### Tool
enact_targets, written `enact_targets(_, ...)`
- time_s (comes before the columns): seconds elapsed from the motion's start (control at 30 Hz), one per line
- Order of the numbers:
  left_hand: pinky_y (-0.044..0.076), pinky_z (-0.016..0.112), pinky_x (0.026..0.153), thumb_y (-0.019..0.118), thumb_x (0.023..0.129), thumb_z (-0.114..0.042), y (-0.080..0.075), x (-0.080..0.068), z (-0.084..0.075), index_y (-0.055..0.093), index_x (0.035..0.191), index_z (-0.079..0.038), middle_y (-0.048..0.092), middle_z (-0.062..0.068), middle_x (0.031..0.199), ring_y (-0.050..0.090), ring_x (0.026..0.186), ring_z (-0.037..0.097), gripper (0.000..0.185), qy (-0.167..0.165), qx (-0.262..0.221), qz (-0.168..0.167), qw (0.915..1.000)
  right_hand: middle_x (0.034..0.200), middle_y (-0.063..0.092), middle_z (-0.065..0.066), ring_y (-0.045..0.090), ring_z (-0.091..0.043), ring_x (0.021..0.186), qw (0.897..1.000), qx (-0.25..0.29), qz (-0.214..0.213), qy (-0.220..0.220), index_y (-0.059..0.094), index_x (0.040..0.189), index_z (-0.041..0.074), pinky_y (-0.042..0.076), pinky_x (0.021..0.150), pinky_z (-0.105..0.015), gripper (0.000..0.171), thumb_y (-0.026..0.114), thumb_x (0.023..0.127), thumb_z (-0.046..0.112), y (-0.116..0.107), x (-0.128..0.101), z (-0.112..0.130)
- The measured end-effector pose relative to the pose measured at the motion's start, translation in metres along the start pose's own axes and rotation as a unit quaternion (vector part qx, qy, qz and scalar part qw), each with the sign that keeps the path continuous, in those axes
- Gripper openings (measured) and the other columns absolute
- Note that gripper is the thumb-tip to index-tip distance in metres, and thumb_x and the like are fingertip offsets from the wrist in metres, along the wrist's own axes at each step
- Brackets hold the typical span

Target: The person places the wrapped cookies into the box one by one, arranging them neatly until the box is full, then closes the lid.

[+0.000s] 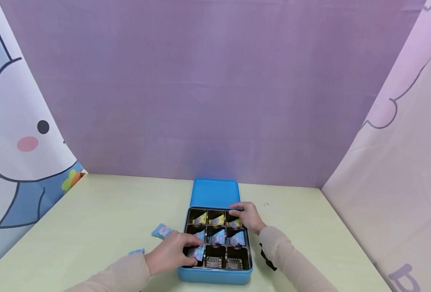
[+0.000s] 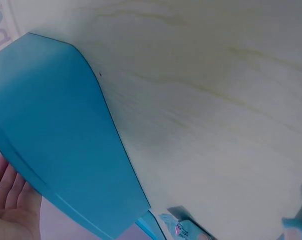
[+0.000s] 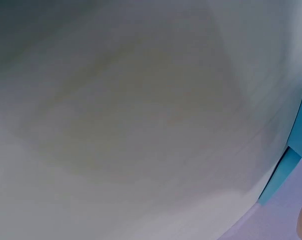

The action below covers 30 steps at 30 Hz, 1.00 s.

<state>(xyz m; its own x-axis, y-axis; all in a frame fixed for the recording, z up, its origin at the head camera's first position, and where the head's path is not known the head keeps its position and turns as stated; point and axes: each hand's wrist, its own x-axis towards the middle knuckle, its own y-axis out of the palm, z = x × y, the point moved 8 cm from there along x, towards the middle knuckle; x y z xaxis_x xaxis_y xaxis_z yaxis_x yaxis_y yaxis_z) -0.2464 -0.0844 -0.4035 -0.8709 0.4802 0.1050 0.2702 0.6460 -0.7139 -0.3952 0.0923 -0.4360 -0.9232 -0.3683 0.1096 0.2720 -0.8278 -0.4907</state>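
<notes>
A blue box (image 1: 215, 277) with a black divided insert stands at the front centre in the head view. My left hand (image 1: 168, 252) pinches a blue wrapped candy (image 1: 198, 253) at its front-left compartment. Yellow wrapped candies (image 1: 216, 220) sit in the back row, blue wrapped candies (image 1: 236, 239) in the middle row. The front row's middle and right compartments show bare bottoms. My right hand (image 1: 251, 217) rests on the box's back-right edge, fingers reaching over the rim. In the left wrist view the box's blue side wall (image 2: 65, 130) looms large.
A blue lid (image 1: 215, 192) lies flat behind the box. One loose blue candy (image 1: 162, 230) lies on the table (image 1: 127, 207) left of the box; another blue wrapper (image 1: 137, 251) is partly hidden by the left forearm. A purple backdrop (image 1: 215, 89) rises behind.
</notes>
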Motion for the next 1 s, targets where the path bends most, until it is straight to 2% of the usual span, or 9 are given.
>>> enact_targets(0.23, 0.054, 0.021, 0.075, 0.074, 0.076, -0.017, -0.0009, 0.0017, 0.0000, 0.067, 0.110, -0.009, 0.068, 0.005, 0.106, 0.065, 0.094, 0.011, 0.036, -0.002, 0.003, 0.015, 0.9999, 0.114, 0.063, -0.013, 0.062, -0.019, 0.087, 1.000, 0.004, -0.006, 0.000, 0.067, 0.109, 0.006, 0.043, 0.061, -0.029, 0.023, 0.061, 0.087, 0.011, -0.0012, 0.0010, -0.0003)
enact_targets(0.47, 0.054, 0.025, 0.078, 0.073, 0.076, -0.014, -0.0001, 0.0010, 0.0027, 0.066, 0.112, -0.006, 0.068, 0.007, 0.107, 0.064, 0.097, 0.018, 0.037, -0.017, -0.016, 0.020, 0.9995, 0.115, 0.062, -0.014, 0.062, -0.022, 0.095, 1.000, 0.005, -0.001, -0.006, 0.066, 0.110, 0.005, 0.043, 0.062, -0.029, 0.025, 0.061, 0.087, 0.012, 0.0010, 0.0019, -0.0022)
enact_targets(0.57, 0.054, 0.025, 0.078, 0.073, 0.077, -0.014, 0.0008, 0.0005, 0.0036, 0.066, 0.112, -0.006, 0.068, 0.007, 0.107, 0.065, 0.097, 0.017, 0.036, -0.016, -0.022, 0.020, 0.9994, 0.115, 0.063, -0.014, 0.062, -0.022, 0.091, 1.000, 0.005, -0.002, -0.003, 0.066, 0.111, 0.005, 0.042, 0.061, -0.029, 0.025, 0.061, 0.087, 0.012, 0.0016, 0.0009, -0.0033)
enact_targets(1.0, 0.053, 0.035, 0.085, 0.065, 0.084, -0.012, 0.0007, -0.0002, 0.0080, 0.062, 0.116, -0.004, 0.065, 0.009, 0.114, 0.061, 0.106, 0.024, 0.034, -0.033, -0.110, 0.035, 0.9927, 0.115, 0.062, -0.014, 0.063, -0.023, 0.094, 1.000, 0.003, -0.004, -0.010, 0.066, 0.110, 0.005, 0.042, 0.062, -0.030, 0.025, 0.060, 0.087, 0.011, 0.0019, -0.0006, -0.0015)
